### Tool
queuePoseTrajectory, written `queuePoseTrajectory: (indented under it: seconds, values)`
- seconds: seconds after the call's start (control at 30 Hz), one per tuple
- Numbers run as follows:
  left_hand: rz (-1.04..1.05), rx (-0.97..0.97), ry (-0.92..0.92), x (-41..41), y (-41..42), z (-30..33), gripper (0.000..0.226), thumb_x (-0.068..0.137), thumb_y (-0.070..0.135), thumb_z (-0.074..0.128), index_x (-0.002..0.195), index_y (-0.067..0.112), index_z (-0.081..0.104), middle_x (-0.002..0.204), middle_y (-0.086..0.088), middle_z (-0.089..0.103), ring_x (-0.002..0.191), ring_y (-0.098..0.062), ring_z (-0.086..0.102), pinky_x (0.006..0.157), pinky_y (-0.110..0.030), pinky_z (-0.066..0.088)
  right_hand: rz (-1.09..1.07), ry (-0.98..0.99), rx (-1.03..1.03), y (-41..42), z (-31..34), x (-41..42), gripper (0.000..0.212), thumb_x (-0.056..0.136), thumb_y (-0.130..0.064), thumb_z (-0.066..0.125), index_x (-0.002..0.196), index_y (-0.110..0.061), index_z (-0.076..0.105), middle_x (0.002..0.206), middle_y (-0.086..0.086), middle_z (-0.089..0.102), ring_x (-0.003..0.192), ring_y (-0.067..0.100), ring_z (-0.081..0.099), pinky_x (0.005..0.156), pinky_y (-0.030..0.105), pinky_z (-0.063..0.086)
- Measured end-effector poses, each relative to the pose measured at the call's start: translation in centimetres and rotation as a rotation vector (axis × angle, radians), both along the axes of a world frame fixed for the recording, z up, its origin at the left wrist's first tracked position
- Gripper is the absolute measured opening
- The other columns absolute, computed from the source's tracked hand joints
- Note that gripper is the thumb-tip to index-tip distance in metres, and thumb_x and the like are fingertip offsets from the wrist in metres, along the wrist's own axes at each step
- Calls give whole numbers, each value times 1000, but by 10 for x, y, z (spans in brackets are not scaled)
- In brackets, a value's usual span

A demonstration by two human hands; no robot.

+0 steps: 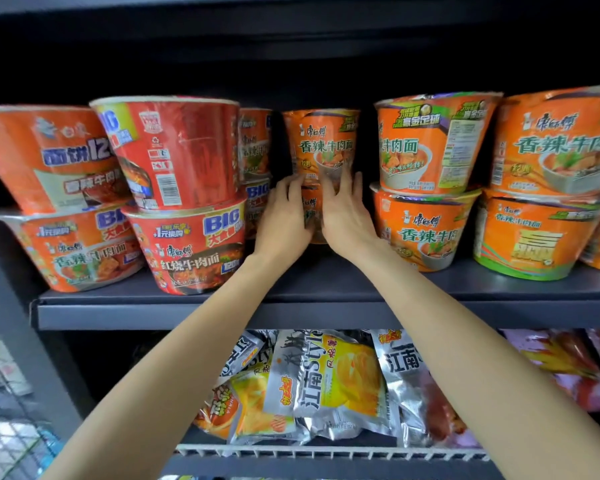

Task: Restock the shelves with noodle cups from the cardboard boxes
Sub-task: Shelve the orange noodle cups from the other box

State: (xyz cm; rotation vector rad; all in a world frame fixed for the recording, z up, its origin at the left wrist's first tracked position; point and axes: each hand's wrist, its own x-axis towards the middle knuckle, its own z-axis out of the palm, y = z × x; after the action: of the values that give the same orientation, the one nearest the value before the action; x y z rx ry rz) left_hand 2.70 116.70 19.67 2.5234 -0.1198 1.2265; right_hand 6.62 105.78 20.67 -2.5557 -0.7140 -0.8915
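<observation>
Two orange noodle cups stand stacked deep in the middle of the dark shelf (pixel 326 313). The upper cup (pixel 323 143) shows its full label. The lower cup (pixel 310 213) is mostly hidden between my hands. My left hand (pixel 284 220) presses its left side and my right hand (pixel 343 213) its right side, with fingertips reaching up onto the base of the upper cup. No cardboard box is in view.
Red noodle bowls (pixel 174 150) are stacked two high on the left, orange bowls (pixel 430 143) two high on the right, leaving a narrow gap around the middle stack. Below, snack bags (pixel 326 386) lie behind a white wire rail (pixel 326 452).
</observation>
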Motion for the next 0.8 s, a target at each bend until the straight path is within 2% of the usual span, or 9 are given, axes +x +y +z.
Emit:
queuePoseTrajectory:
  seconds: [0.07,0.13,0.23,0.3,0.37,0.43,0.53,0.67,0.8]
  values:
    - [-23,35,24,2,2,-1,68,82,6,63,144,4,33,145,-16,39,131,-31,38,107,-39,34,3,59,30,-1,6,13,68,92,-3,53,150,-10,17,157,21,4,144,45,4,114,50,26]
    - [-59,46,33,4,5,-1,66,84,3,60,144,4,34,147,-14,37,134,-29,36,110,-35,30,16,70,80,-1,12,24,60,93,-13,56,145,-10,26,156,18,11,143,42,13,114,51,26]
    - [-116,-10,-15,8,8,1,59,79,-5,57,137,4,45,140,-14,44,129,-31,41,110,-40,34,32,77,158,2,14,27,53,96,-27,54,141,-11,33,156,17,12,142,40,17,113,50,27]
    - [-120,-11,-32,10,8,3,56,77,-9,56,131,2,48,136,-16,45,123,-32,46,104,-42,41,-37,47,150,5,11,26,51,96,-26,54,141,-15,34,154,19,11,139,43,21,110,49,32]
    - [-94,-12,-5,13,7,7,55,78,-9,55,132,1,45,136,-17,43,120,-32,49,98,-39,45,-73,26,147,6,11,24,49,95,-22,54,140,-20,35,147,20,20,129,45,33,102,47,41]
    - [-58,-13,25,16,7,11,54,82,-7,54,134,2,43,134,-17,44,120,-32,48,98,-37,43,-32,55,184,9,12,23,47,94,-18,54,138,-21,37,141,18,26,122,42,42,98,45,45]
    - [-19,7,-14,19,12,14,46,86,-7,51,131,2,48,129,-17,49,119,-31,47,100,-37,41,77,127,280,11,14,24,42,93,-10,54,133,-16,40,139,15,26,116,35,50,99,41,46]
    - [-19,48,-43,22,13,14,45,84,-8,52,128,2,53,128,-16,52,120,-32,45,100,-37,38,157,161,288,9,14,28,44,92,-3,54,132,-11,37,139,17,24,119,35,49,101,43,44]
    - [7,78,-45,26,13,14,48,81,-7,59,128,5,54,129,-15,52,121,-32,44,100,-36,37,138,162,291,7,11,33,53,91,-4,56,138,-12,32,148,17,19,132,34,37,107,42,38]
